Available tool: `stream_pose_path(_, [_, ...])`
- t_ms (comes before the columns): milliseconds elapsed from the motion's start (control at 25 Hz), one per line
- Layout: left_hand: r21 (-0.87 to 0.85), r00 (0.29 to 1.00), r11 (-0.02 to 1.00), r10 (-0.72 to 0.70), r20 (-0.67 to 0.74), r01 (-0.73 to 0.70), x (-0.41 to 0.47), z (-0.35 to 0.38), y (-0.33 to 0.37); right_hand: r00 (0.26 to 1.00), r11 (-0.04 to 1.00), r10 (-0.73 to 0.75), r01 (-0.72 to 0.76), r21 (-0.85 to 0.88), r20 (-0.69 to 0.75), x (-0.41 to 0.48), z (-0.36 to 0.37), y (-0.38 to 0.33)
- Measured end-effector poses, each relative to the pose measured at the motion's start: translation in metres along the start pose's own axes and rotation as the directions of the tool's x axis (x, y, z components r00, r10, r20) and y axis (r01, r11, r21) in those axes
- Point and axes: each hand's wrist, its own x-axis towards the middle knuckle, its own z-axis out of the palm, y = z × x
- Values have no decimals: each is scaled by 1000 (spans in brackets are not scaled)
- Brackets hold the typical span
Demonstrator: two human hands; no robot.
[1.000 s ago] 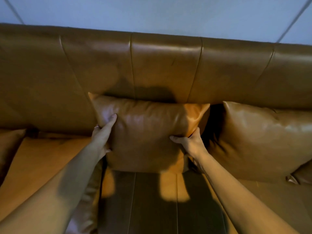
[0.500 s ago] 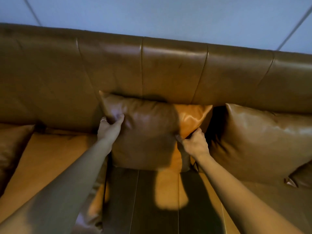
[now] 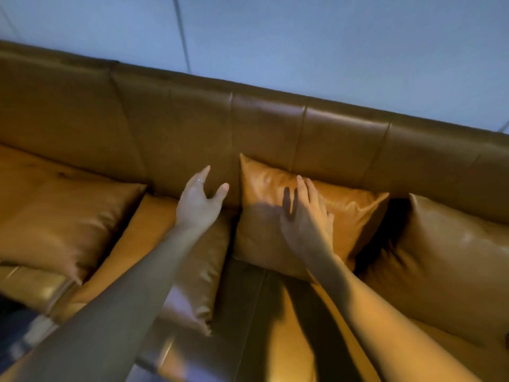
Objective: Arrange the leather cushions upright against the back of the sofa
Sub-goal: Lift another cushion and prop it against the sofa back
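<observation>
A tan leather cushion stands upright against the sofa back in the middle. My right hand lies flat on its front with fingers spread, holding nothing. My left hand, wearing a ring, hovers open just left of that cushion, in front of the sofa back. A second cushion leans upright to the right. A third cushion lies flat on the seat under my left forearm. A fourth cushion lies tilted at the far left.
The brown leather sofa seat runs along the bottom of the view. A pale blue-grey wall rises behind the sofa back. Dark cloth shows at the bottom left corner.
Both hands have let go of the middle cushion's edges. My left hand has moved off to its left and opened; my right hand now rests flat on its front. The view has swung left.
</observation>
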Motion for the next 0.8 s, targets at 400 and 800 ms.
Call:
stream_pose_path(400, [3,912,913,-409,29,409,20,-87,-165,951,993,42,-73,90,307,-20,154,-108])
stream_pose_path(800, [53,706,736,-666,243,675,108,-62,-308,573,602,654,-790,118,494,26,303,-99])
